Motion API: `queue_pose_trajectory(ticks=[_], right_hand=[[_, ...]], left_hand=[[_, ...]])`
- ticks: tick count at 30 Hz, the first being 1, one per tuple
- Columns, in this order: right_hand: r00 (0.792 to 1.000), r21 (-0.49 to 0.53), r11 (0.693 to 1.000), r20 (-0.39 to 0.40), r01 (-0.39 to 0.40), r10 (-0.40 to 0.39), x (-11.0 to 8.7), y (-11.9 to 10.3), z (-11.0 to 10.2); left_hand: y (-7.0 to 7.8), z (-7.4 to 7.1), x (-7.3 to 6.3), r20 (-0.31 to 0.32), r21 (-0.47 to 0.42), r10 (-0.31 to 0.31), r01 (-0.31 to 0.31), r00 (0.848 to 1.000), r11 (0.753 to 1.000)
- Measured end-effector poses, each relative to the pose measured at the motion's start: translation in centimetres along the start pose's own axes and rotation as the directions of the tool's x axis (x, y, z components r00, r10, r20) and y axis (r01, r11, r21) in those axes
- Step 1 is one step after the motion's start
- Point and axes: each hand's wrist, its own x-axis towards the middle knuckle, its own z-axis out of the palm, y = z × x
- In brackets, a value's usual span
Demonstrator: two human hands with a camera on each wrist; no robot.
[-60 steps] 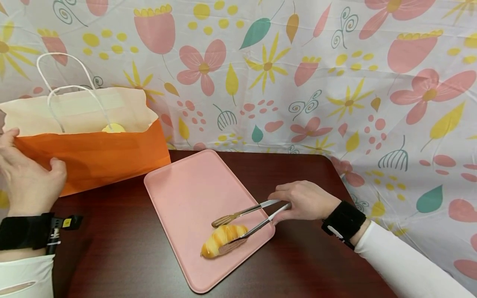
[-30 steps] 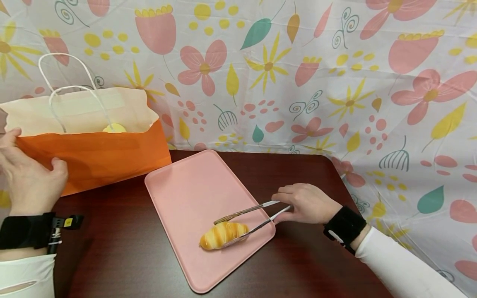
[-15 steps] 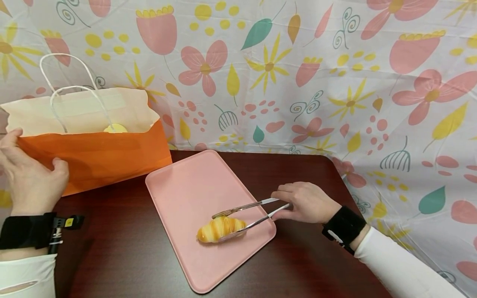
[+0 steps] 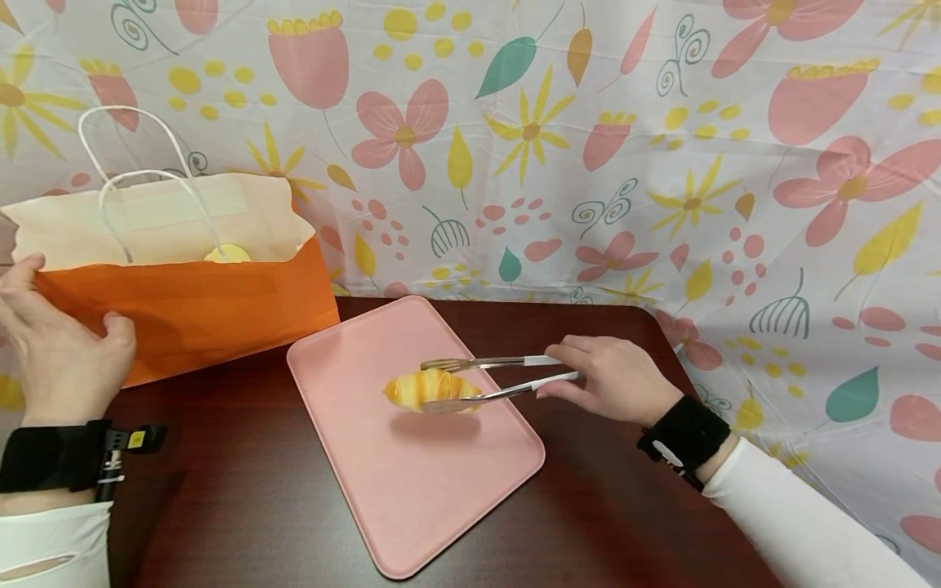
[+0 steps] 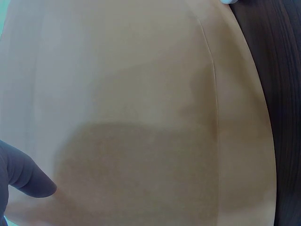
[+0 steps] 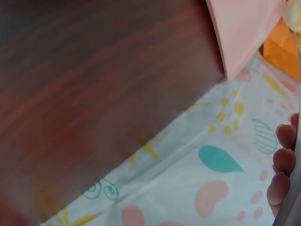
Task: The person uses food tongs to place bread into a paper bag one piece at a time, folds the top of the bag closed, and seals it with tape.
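In the head view my right hand (image 4: 613, 376) grips metal tongs (image 4: 507, 392) by their white-ended handles. Between the tongs' ends sits a golden croissant (image 4: 400, 390) with pale drizzle lines, raised above the pink tray (image 4: 412, 514), its shadow beneath it. Far left, my left hand (image 4: 62, 351) holds the front left corner of an orange paper bag (image 4: 213, 306), thumb on the front and a fingertip at the rim; other fingers are partly out of frame. The left wrist view shows my thumb (image 5: 35, 183) against the bag's surface. The right wrist view catches curled fingers (image 6: 284, 162).
The bag stands upright with two white handles (image 4: 132, 175) up and a yellow round thing (image 4: 228, 253) showing at its opening. A dark wooden table (image 4: 228, 490) lies under everything. Behind it hangs a flower-patterned cloth (image 4: 515, 163).
The tongs first stood around the croissant on the tray, then closed on it. It has now risen off the tray and moved away from me. My left hand and the bag stayed still.
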Motion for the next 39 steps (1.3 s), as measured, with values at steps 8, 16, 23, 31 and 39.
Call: queue_pose_trajectory(ticks=[8, 16, 23, 31, 39], right_hand=[[0.998, -0.058, 0.998, -0.065, -0.031, 0.028, 0.8, 0.4, -1.5], [0.987, -0.105, 0.99, -0.14, -0.089, 0.074, 2.4, 0.4, -2.5], [0.97, -0.1, 0.983, -0.202, -0.156, 0.133, 4.7, 0.4, -3.6], [0.961, -0.097, 0.982, -0.241, -0.163, 0.135, 8.2, 0.0, -4.8], [0.957, -0.103, 0.974, -0.231, -0.201, 0.173, 12.2, -1.1, -6.0]], left_hand=[[-0.2, 0.1, 0.0, -0.012, -0.012, 0.031, -0.032, 0.999, 0.999], [0.0, 0.0, 0.0, -0.008, -0.013, 0.011, -0.011, 1.0, 1.0], [0.1, -0.1, -0.1, -0.002, -0.011, 0.014, -0.014, 1.0, 1.0], [0.1, -0.1, -0.1, 0.002, -0.012, 0.013, -0.013, 1.0, 1.0], [0.1, -0.1, 0.0, 0.005, -0.009, 0.002, -0.001, 1.0, 1.0]])
